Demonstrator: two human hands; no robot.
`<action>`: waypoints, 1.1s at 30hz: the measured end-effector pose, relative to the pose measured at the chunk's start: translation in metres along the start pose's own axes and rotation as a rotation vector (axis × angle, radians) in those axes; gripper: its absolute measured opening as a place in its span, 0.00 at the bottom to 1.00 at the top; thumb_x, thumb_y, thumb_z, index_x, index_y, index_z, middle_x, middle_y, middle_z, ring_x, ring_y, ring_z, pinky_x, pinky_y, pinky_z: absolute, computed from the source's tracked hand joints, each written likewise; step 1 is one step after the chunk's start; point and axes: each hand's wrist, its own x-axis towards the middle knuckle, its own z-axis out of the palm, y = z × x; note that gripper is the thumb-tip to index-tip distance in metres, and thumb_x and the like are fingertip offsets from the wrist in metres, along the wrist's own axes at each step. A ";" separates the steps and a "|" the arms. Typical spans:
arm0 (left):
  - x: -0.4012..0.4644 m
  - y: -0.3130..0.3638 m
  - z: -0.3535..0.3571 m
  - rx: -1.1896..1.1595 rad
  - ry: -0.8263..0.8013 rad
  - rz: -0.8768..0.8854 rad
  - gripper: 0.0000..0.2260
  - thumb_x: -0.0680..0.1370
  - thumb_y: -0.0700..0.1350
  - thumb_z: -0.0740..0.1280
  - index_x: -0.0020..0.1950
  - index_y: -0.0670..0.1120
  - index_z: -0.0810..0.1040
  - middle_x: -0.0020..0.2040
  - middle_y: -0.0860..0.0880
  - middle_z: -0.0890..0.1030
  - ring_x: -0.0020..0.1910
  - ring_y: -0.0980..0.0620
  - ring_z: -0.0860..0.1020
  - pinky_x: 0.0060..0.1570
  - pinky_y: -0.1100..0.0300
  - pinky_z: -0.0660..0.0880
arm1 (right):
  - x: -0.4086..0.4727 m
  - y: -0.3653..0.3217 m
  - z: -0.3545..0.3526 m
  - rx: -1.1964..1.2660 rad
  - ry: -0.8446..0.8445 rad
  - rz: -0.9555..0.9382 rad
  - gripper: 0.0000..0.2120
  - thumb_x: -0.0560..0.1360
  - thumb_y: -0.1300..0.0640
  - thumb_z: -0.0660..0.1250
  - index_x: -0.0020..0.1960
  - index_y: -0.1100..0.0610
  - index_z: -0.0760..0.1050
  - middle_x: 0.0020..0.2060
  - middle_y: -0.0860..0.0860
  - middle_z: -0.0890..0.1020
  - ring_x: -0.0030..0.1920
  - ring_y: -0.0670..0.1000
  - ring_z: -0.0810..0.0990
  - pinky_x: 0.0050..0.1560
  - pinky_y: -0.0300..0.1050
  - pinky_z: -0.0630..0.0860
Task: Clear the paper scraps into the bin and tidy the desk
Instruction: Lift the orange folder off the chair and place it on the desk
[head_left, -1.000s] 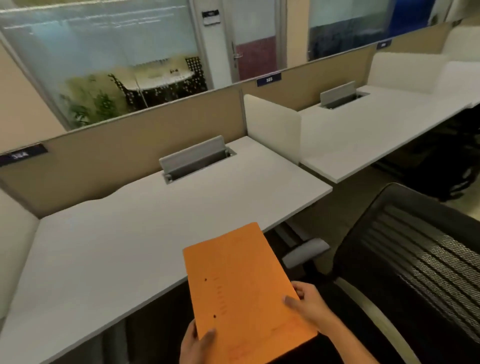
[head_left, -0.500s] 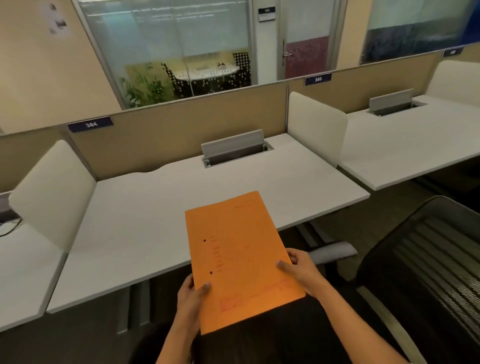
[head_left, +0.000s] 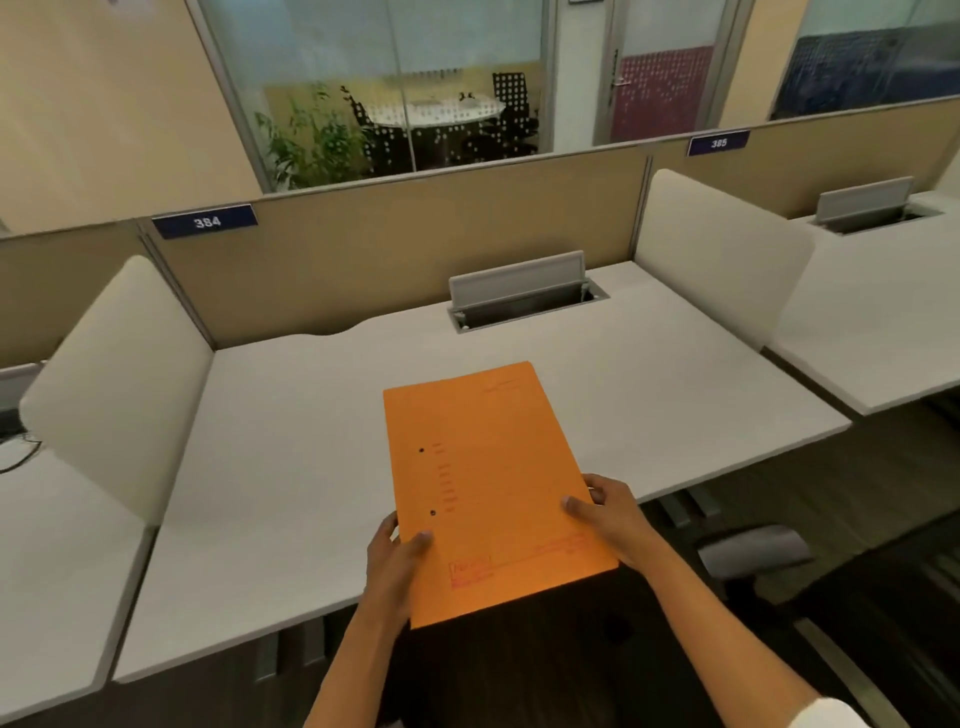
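A tan fabric partition carries a navy "384" number plate; white rounded side dividers stand upright.

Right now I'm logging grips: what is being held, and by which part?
An orange folder, held by its near end: left hand on the left edge, right hand on the right edge.

Both hands hold an orange folder over the white desk: left hand grips its left edge, right hand its right.
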 end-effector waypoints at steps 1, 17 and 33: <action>0.012 0.008 -0.007 0.007 -0.003 0.000 0.23 0.74 0.39 0.74 0.66 0.50 0.71 0.59 0.42 0.82 0.52 0.37 0.84 0.50 0.32 0.79 | 0.010 -0.006 0.009 0.009 0.000 -0.008 0.18 0.74 0.55 0.75 0.62 0.54 0.76 0.54 0.53 0.83 0.54 0.56 0.84 0.55 0.59 0.82; 0.139 0.090 -0.019 0.016 0.061 0.033 0.21 0.76 0.40 0.72 0.68 0.47 0.72 0.59 0.42 0.82 0.52 0.37 0.83 0.48 0.37 0.81 | 0.152 -0.075 0.057 0.000 -0.044 -0.005 0.17 0.75 0.58 0.74 0.62 0.58 0.78 0.54 0.54 0.85 0.50 0.55 0.86 0.44 0.48 0.83; 0.423 0.127 -0.020 0.202 0.362 -0.019 0.23 0.76 0.40 0.73 0.69 0.43 0.73 0.60 0.39 0.81 0.53 0.38 0.81 0.55 0.36 0.78 | 0.460 -0.073 0.116 -0.050 -0.159 0.252 0.23 0.71 0.66 0.68 0.62 0.50 0.71 0.49 0.53 0.86 0.49 0.57 0.85 0.53 0.58 0.82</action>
